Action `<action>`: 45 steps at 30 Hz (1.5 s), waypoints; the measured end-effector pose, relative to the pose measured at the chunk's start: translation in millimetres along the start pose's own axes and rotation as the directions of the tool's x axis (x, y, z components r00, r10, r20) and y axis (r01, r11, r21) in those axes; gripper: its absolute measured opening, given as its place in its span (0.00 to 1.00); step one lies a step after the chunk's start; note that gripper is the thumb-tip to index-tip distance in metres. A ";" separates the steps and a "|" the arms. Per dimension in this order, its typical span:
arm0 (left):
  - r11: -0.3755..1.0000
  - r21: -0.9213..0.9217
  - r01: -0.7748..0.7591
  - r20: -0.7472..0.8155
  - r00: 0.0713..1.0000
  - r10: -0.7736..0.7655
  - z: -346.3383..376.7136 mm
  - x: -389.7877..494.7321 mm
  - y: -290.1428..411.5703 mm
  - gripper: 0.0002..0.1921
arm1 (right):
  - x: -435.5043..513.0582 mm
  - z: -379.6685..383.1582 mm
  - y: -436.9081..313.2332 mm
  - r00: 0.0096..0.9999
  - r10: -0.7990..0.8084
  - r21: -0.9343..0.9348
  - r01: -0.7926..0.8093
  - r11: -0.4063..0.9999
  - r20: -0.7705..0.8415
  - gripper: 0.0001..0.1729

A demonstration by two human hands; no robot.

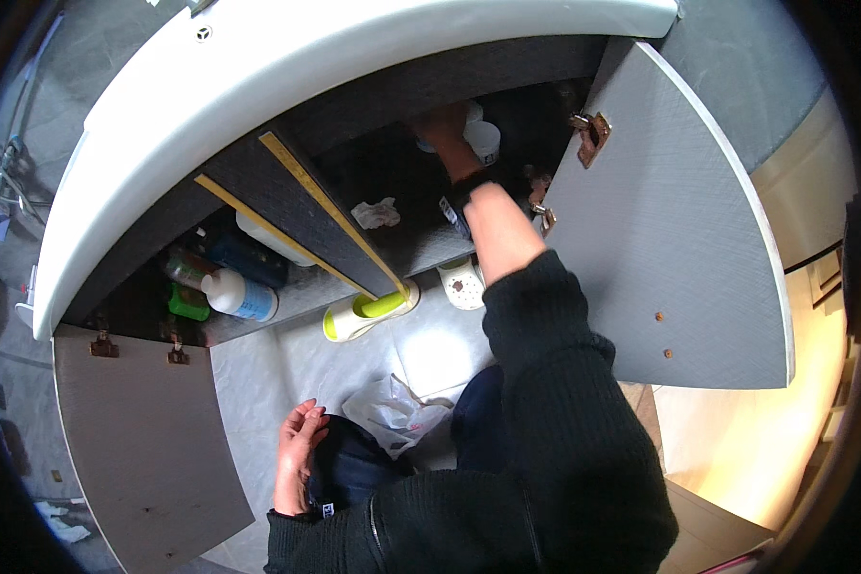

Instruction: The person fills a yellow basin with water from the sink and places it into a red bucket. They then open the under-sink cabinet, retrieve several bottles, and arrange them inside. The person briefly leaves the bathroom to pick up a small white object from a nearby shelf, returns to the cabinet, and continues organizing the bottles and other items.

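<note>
My right hand (441, 125) reaches deep into the right compartment of a dark under-sink cabinet. It is in shadow beside a white tub (483, 142), and another pale container (474, 111) stands behind that. Its fingers are hidden, so I cannot tell whether it grips anything. A crumpled white tissue (377, 213) lies on the compartment floor, and a small dark box (455, 217) with a printed label is by my wrist. Nothing is in my left hand (301, 438), which rests over my knee with fingers loosely bent.
A white washbasin (258, 93) overhangs the cabinet. Both doors, left (151, 445) and right (674, 237), stand swung out on rusty hinges. Bottles, including a white one (240, 294), fill the left compartment. Slippers (369, 310), a clog (462, 284) and a plastic bag (394, 412) are on the tiles.
</note>
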State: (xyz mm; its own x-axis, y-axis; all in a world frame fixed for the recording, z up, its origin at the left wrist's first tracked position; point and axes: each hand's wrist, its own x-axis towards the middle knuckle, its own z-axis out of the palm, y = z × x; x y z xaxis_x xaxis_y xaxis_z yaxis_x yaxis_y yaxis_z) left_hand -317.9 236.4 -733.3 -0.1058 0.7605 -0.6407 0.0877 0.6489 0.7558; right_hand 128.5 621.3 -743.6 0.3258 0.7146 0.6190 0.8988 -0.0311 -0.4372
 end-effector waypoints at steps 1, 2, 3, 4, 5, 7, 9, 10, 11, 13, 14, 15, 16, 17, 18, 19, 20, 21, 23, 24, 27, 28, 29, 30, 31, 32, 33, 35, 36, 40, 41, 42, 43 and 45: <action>1.000 -0.008 -0.002 0.009 1.000 0.002 1.2 -0.1 -2.5 0.19 | 5.6 0.7 -2.3 0.999 0.005 0.013 -0.005 1.000 0.038 0.38; 1.000 -0.019 -0.003 0.016 1.000 0.004 2.6 -0.6 -5.0 0.19 | 8.8 -2.7 -5.7 0.997 0.009 0.025 -0.011 1.000 0.077 0.38; 0.999 -0.033 -0.014 0.034 0.999 0.015 4.0 -0.3 -6.4 0.19 | 3.8 -9.7 -13.5 0.986 0.071 0.051 -0.079 0.996 0.151 0.39; 0.999 -0.047 -0.003 0.056 0.998 0.005 5.7 -0.1 -7.5 0.19 | -5.3 -21.2 -19.2 0.982 0.121 0.093 -0.135 0.986 0.142 0.41; 0.999 -0.045 0.010 0.067 0.998 -0.007 6.4 0.1 -7.0 0.19 | -9.1 -35.7 -23.2 0.967 0.129 0.102 -0.154 0.983 0.222 0.42; 0.998 -0.050 0.026 0.097 0.995 -0.021 10.5 2.3 -5.8 0.19 | -35.1 -69.1 -24.8 0.981 0.086 0.184 -0.118 0.976 0.173 0.45; 0.999 -0.046 0.019 0.106 0.994 -0.014 11.8 5.1 -2.2 0.19 | -64.5 -99.9 -24.0 0.970 0.130 0.142 -0.161 0.977 0.207 0.45; 0.999 -0.051 0.013 0.117 0.993 -0.007 12.0 6.3 -0.3 0.19 | -73.7 -113.3 -23.2 0.968 0.139 0.132 -0.168 0.977 0.209 0.45; 0.998 -0.058 0.006 0.124 0.992 0.002 12.0 7.6 1.5 0.19 | -79.4 -125.9 -20.9 0.964 0.177 0.111 -0.202 0.973 0.198 0.46; 0.999 -0.042 0.010 0.140 0.990 -0.005 13.0 10.1 3.2 0.19 | -84.5 -147.7 -17.8 0.961 0.241 0.075 -0.253 0.965 0.137 0.46; 0.999 -0.034 0.013 0.150 0.989 -0.008 14.1 10.7 3.1 0.19 | -86.6 -155.2 -17.9 0.956 0.257 0.083 -0.270 0.959 0.140 0.45; 0.999 -0.028 0.025 0.156 0.987 -0.021 14.1 11.9 3.0 0.19 | -88.0 -162.5 -20.9 0.959 0.263 0.089 -0.272 0.958 0.103 0.45; 0.999 -0.029 0.031 0.174 0.984 -0.026 14.5 13.5 2.7 0.19 | -90.5 -167.1 -24.4 0.950 0.302 0.080 -0.309 0.948 0.083 0.44; 0.999 -0.036 0.034 0.193 0.981 -0.027 14.3 14.6 2.2 0.19 | -94.6 -169.2 -31.1 0.987 0.146 -0.019 -0.147 0.989 -0.064 0.43; 0.999 -0.032 0.033 0.188 0.982 -0.026 13.9 15.9 1.6 0.19 | -102.5 -169.1 -39.5 0.984 0.002 -0.144 -0.028 0.989 -0.178 0.42; 0.999 -0.034 0.031 0.184 0.983 -0.024 13.5 17.2 1.2 0.19 | -111.2 -166.2 -48.1 0.955 -0.145 -0.273 0.072 0.959 -0.257 0.41; 0.999 -0.036 0.025 0.182 0.983 -0.018 12.8 17.9 0.6 0.18 | -118.1 -157.3 -58.7 0.969 -0.196 -0.186 0.167 0.968 -0.151 0.36; 0.999 -0.031 0.029 0.175 0.984 -0.023 12.2 18.4 0.3 0.18 | -127.2 -143.7 -70.5 0.952 -0.306 -0.128 0.305 0.944 0.011 0.30; 0.999 -0.022 0.024 0.168 0.986 -0.020 11.0 19.6 0.5 0.18 | -153.0 -111.7 -94.0 0.863 -0.255 0.312 0.121 0.942 0.436 0.22; 1.000 -0.011 0.024 0.173 0.985 -0.021 10.6 20.3 0.9 0.18 | -160.4 -92.2 -102.9 0.865 -0.265 0.450 0.052 0.891 0.425 0.22; 1.000 -0.001 0.027 0.169 0.985 -0.026 10.1 21.1 1.1 0.19 | -162.7 -42.1 -101.7 0.749 -0.359 0.478 0.064 0.876 0.557 0.18; 0.999 0.000 0.034 0.165 0.986 -0.034 10.4 21.3 0.9 0.19 | -161.7 -29.6 -96.4 0.749 -0.372 0.375 0.177 0.910 0.549 0.18; 1.000 -0.004 0.025 0.177 0.984 -0.024 10.2 22.2 0.8 0.19 | -156.1 -18.2 -90.1 0.748 -0.385 0.258 0.288 0.922 0.540 0.18; 0.999 0.001 0.046 0.158 0.986 -0.046 10.3 22.7 0.2 0.19 | -150.5 -8.1 -82.2 0.737 -0.398 0.143 0.387 0.911 0.546 0.18; 0.999 -0.001 0.051 0.155 0.987 -0.050 9.3 23.5 -0.6 0.19 | -143.3 -2.4 -68.9 0.794 -0.408 0.085 0.417 0.905 0.450 0.17; 0.999 -0.011 0.040 0.151 0.988 -0.038 8.7 24.6 -1.4 0.19 | -130.9 2.3 -50.7 0.823 -0.444 0.046 0.458 0.888 0.354 0.16; 0.998 -0.008 0.057 0.140 0.989 -0.055 7.6 25.2 -3.1 0.19 | -112.1 10.3 -35.3 0.873 -0.266 -0.039 0.308 0.951 0.410 0.15; 0.998 -0.009 0.063 0.120 0.991 -0.061 3.5 24.3 -6.8 0.19 | -79.3 24.1 -6.1 0.910 -0.111 -0.095 0.161 0.982 0.399 0.14; 0.999 -0.011 0.051 0.110 0.993 -0.049 1.0 23.5 -9.1 0.19 | -66.0 28.3 7.8 0.930 -0.122 -0.074 0.157 0.985 0.347 0.14; 0.994 -0.042 0.098 0.028 0.995 -0.096 -4.7 21.8 -19.9 0.19 | -47.2 44.6 15.5 0.927 -0.062 -0.225 0.154 0.962 0.370 0.16; 0.995 -0.047 0.092 0.041 0.995 -0.090 -4.6 20.5 -23.2 0.19 | -50.9 45.9 5.7 0.943 -0.052 -0.281 0.151 0.948 0.329 0.17; 0.994 -0.049 0.100 0.037 0.995 -0.098 -3.3 20.4 -24.8 0.19 | -57.0 45.3 -6.3 0.933 -0.019 -0.322 0.143 0.936 0.359 0.18; 0.992 -0.055 0.113 0.036 0.993 -0.111 -2.3 19.9 -26.0 0.19 | -61.0 43.5 -21.8 0.950 -0.011 -0.386 0.137 0.912 0.311 0.18; 0.993 -0.056 0.105 0.052 0.993 -0.102 2.2 20.1 -26.3 0.18 | -70.9 45.2 -62.1 0.952 -0.079 -0.426 0.205 0.881 0.297 0.18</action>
State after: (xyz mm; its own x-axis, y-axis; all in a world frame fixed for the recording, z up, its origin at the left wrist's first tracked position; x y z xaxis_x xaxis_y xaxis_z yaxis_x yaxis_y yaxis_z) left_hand -320.2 234.7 -766.3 -0.0628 0.6905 -0.7206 0.0201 0.7228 0.6908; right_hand 36.3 604.2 -789.8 0.1525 0.8898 0.4301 0.9838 -0.1783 0.0200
